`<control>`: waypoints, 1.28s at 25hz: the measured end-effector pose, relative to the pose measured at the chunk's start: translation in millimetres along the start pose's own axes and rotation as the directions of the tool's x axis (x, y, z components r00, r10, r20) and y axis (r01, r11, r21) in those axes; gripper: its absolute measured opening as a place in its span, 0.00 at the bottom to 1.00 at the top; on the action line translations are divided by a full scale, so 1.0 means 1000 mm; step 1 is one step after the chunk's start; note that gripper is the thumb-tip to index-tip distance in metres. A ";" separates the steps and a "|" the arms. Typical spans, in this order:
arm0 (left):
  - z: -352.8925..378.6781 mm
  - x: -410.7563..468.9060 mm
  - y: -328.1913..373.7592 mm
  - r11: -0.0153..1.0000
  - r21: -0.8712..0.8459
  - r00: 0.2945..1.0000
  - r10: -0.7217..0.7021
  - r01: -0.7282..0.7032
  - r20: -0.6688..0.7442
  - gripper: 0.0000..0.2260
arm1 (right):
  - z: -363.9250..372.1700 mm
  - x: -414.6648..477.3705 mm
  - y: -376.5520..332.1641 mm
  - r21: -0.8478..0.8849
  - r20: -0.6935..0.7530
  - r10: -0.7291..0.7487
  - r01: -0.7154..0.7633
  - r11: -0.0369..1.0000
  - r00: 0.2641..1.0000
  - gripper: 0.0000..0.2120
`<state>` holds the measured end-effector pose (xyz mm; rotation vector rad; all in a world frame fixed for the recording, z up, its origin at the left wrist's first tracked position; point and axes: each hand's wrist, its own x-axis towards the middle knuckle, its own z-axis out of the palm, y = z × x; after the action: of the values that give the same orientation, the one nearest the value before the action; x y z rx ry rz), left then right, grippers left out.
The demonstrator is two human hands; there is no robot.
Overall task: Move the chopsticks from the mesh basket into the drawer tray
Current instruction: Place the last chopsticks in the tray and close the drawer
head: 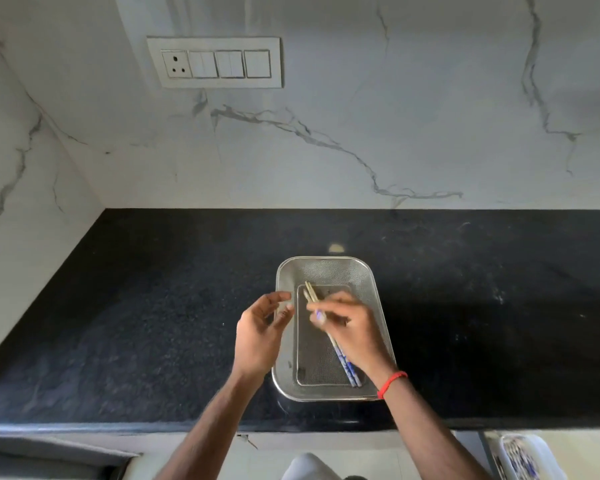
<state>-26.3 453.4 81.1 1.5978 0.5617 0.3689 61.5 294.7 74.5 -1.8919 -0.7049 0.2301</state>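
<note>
A rectangular steel mesh basket [326, 268] stands on the black countertop, near its front edge. My right hand [350, 337] is over the basket, its fingers closed on a pair of chopsticks [345, 365] with pale tips and blue-patterned ends. The chopsticks slant from the basket's far left to its near right. My left hand [260, 334] hovers at the basket's left rim, fingers curled and apart, holding nothing. At the bottom right edge a white drawer tray [541, 448] shows, with several blue-patterned chopsticks in it.
The black stone countertop [136, 323] runs wide on both sides of the basket. A marble wall with a switch and socket plate [215, 62] rises behind. A red thread band [392, 384] circles my right wrist. A grey cabinet front lies below the counter edge.
</note>
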 end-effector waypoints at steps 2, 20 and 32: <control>0.007 0.002 0.004 0.957 0.201 0.976 0.194 -0.211 0.102 0.12 | -0.018 0.016 -0.024 0.296 -0.109 0.101 -0.065 0.953 0.989 0.07; 0.011 0.006 0.004 0.874 -0.333 0.918 -0.257 0.355 0.303 0.08 | 0.002 -0.014 0.023 -0.728 0.035 0.371 -0.231 0.646 0.928 0.19; -0.001 0.002 0.004 0.786 -0.314 0.813 -0.372 0.532 0.448 0.13 | -0.007 0.005 -0.004 -0.081 -0.243 0.182 -0.207 0.975 0.953 0.10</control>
<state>-24.7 455.5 84.7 1.0154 0.5194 -0.1762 67.9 293.1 82.1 -2.0509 -0.3768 0.0913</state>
